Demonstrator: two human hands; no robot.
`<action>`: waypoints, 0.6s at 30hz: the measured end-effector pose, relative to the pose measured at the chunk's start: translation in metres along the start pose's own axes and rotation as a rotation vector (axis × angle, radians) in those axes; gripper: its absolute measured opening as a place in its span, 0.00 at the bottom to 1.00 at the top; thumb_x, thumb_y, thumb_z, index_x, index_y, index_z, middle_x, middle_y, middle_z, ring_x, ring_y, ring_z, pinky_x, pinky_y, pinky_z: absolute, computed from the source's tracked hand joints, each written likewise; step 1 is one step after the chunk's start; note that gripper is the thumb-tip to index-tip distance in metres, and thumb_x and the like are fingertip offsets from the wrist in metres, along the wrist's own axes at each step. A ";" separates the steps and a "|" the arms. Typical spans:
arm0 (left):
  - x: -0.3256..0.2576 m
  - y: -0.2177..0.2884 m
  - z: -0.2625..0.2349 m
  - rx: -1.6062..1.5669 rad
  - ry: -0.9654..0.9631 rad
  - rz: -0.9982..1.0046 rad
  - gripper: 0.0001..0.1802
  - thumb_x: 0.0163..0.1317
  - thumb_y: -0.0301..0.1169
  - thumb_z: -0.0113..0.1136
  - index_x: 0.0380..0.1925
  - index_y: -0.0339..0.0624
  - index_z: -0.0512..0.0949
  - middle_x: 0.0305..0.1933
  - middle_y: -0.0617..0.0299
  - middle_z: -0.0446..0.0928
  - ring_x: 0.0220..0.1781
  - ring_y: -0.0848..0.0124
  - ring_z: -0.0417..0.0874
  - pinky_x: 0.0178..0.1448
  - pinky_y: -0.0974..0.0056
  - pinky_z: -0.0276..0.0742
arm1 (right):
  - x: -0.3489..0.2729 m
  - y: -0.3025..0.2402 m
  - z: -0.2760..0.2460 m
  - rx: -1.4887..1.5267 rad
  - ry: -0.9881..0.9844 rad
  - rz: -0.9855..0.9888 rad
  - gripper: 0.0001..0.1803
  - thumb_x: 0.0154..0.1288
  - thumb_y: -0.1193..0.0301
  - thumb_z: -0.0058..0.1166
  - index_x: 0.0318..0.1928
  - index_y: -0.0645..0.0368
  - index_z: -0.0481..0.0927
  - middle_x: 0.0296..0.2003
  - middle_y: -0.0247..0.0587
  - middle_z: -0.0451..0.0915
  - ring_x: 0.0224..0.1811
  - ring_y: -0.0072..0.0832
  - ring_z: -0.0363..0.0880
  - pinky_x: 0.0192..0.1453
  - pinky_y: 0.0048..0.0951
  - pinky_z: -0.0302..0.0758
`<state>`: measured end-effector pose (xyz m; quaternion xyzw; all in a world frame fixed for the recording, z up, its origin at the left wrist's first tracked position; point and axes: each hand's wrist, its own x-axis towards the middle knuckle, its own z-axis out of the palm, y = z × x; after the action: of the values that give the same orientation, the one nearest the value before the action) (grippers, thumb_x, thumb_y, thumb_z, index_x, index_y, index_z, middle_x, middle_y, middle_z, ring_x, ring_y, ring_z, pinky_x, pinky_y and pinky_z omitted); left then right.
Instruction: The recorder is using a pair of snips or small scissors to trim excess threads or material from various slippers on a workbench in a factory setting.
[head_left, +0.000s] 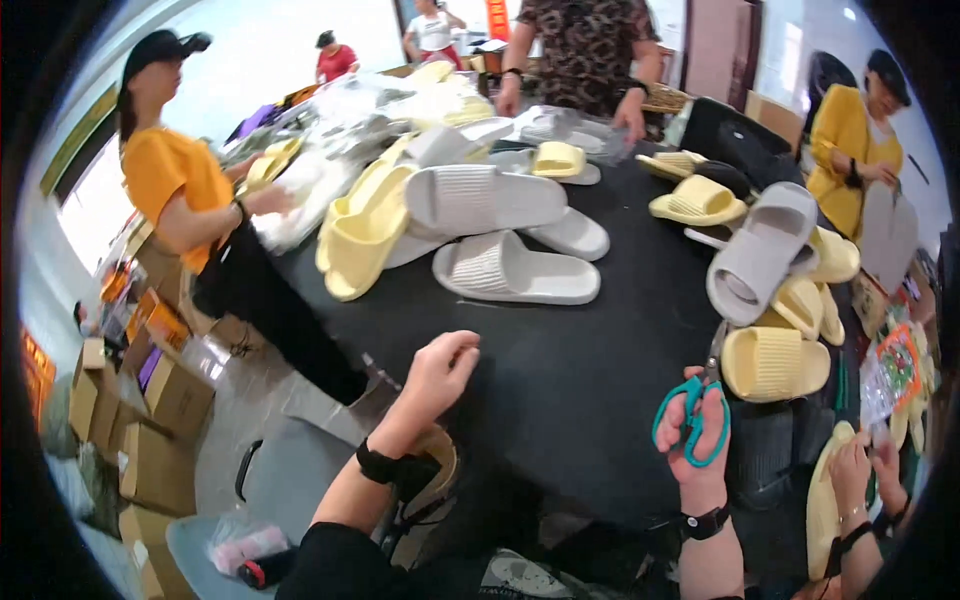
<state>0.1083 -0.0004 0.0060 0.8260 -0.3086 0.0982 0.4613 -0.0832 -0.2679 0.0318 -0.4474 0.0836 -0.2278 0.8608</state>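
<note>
My right hand [703,480], palm up at the table's right side, is closed on teal-handled scissors [726,422]. Their blades point away from me, toward a pale yellow ribbed slipper [775,364]. My left hand [437,378] hovers over the near left table edge with its fingers curled in, and nothing shows in it. Beyond it, a grey slipper [515,268] lies on the black table [560,370]. Behind that are another grey slipper [485,199] and yellow slippers [362,245]. A large grey slipper [762,252] rests on the pile at right.
A person in an orange shirt [170,170] stands left, holding a yellow slipper. Across the table stands a person in a patterned shirt [585,50]. At lower right, another person's hands [850,475] are by a yellow slipper. A grey chair [290,475] and cardboard boxes [155,470] stand left.
</note>
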 end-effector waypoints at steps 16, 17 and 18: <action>-0.041 -0.060 0.003 0.220 0.523 0.288 0.07 0.44 0.17 0.55 0.23 0.42 0.74 0.31 0.60 0.76 0.36 0.62 0.75 0.44 0.61 0.69 | -0.016 0.016 0.006 -0.040 -0.095 0.105 0.28 0.68 0.48 0.43 0.59 0.54 0.61 0.19 0.31 0.65 0.12 0.20 0.63 0.11 0.22 0.63; -0.041 -0.061 0.003 0.225 0.529 0.283 0.07 0.44 0.17 0.55 0.23 0.42 0.74 0.31 0.60 0.76 0.36 0.62 0.75 0.44 0.61 0.69 | -0.017 0.015 0.006 -0.041 -0.102 0.111 0.28 0.68 0.48 0.43 0.59 0.54 0.61 0.19 0.31 0.65 0.12 0.20 0.63 0.11 0.22 0.63; -0.041 -0.062 0.003 0.220 0.536 0.293 0.07 0.44 0.17 0.55 0.23 0.41 0.74 0.31 0.60 0.76 0.36 0.62 0.75 0.43 0.61 0.69 | -0.017 0.015 0.006 -0.048 -0.131 0.102 0.27 0.69 0.49 0.43 0.58 0.54 0.62 0.19 0.30 0.65 0.12 0.19 0.63 0.11 0.21 0.63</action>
<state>0.1127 0.0381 -0.0575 0.7623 -0.2792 0.4105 0.4153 -0.0914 -0.2477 0.0221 -0.4769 0.0554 -0.1517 0.8640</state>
